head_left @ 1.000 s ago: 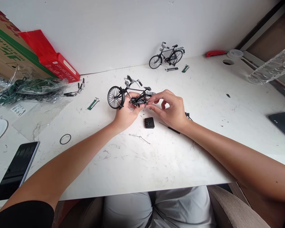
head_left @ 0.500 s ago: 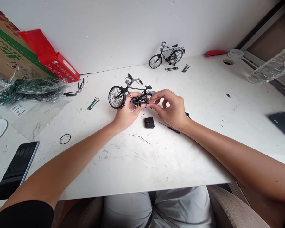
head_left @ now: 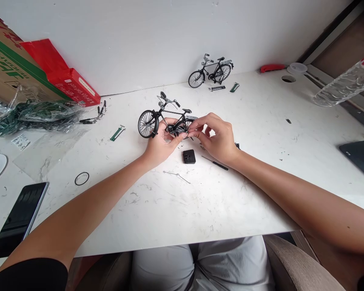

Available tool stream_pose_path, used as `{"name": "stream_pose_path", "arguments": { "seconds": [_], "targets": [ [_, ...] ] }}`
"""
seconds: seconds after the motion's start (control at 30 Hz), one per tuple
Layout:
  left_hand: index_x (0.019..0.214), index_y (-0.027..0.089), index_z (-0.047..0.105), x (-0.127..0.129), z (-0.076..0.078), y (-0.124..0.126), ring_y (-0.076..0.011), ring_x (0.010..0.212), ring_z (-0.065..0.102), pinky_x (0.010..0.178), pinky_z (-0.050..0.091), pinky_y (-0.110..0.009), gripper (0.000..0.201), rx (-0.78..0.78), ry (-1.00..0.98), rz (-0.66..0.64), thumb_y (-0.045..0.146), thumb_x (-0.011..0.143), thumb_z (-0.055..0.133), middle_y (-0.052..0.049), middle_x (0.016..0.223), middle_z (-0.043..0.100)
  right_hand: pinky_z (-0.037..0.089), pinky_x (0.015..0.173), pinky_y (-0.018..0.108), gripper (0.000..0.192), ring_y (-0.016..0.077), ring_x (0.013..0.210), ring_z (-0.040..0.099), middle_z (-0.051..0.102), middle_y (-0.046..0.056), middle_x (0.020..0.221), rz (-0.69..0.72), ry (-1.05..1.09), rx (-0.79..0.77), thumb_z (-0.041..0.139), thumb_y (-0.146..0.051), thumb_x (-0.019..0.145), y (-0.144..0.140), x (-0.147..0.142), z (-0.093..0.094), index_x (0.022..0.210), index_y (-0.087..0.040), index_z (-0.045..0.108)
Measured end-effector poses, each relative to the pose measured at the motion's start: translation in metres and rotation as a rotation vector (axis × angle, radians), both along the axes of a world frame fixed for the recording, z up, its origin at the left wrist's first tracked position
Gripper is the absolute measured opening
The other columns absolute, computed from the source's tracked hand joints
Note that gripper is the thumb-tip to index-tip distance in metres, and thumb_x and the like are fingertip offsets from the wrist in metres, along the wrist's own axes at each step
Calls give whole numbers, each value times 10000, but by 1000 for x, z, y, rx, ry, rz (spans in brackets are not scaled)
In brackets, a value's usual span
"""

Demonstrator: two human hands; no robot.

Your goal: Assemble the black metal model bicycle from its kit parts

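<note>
Fingertips (head_left: 191,131) of your right hand (head_left: 219,139) are pinching closed on the rear portion of the model bicycle (head_left: 166,120), at the point where the rear wheel is hiding behind your knuckles. Your left hand (head_left: 162,143) is gripping the frame from below, thumb and fingers wrapping around the lower tubes, and is keeping the model upright just above the white table (head_left: 261,169). Its front wheel is pointing toward your left, and the handlebars and saddle are standing clear above both hands. Directly below your hands, a small black square part (head_left: 189,156) is lying on the table, with a thin black tool (head_left: 215,163) just beside it under your right wrist and a bent wire (head_left: 176,176) lying nearer to you. A black rubber ring (head_left: 81,178) and a phone (head_left: 18,218) are sitting well apart to your left. A second, finished bicycle (head_left: 210,72) is standing near the wall. A red box (head_left: 66,83) and a bag of green parts (head_left: 33,115) are occupying the far left corner.
</note>
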State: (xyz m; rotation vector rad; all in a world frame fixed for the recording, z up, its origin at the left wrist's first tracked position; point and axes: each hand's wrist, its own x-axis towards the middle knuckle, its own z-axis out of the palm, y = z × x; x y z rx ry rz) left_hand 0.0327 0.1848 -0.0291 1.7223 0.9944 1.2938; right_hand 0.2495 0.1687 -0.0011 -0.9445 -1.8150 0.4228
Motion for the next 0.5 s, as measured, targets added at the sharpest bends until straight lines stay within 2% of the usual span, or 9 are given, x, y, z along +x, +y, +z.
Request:
{"name": "stream_pose_path", "arguments": {
  "seconds": [0.2,0.5],
  "targets": [
    [1246,261,632,1,3,-2,-175,961,770,865,669,-337,367,-17,10,20,289,936,827,-46,1182,746,571,688,367,72,225,945,683,782,42,996,0,-10,-11,683,-256,1029,0,0,0,1023,-257,754],
    [1268,266,620,0,3,-1,-184,1003,778,922,676,-355,398,-33,-3,32,323,937,835,-53,1211,755,582,680,363,105,234,964,675,789,61,1022,42,-15,-6,682,-311,1036,1,0,1,1051,-250,767]
  ]
}}
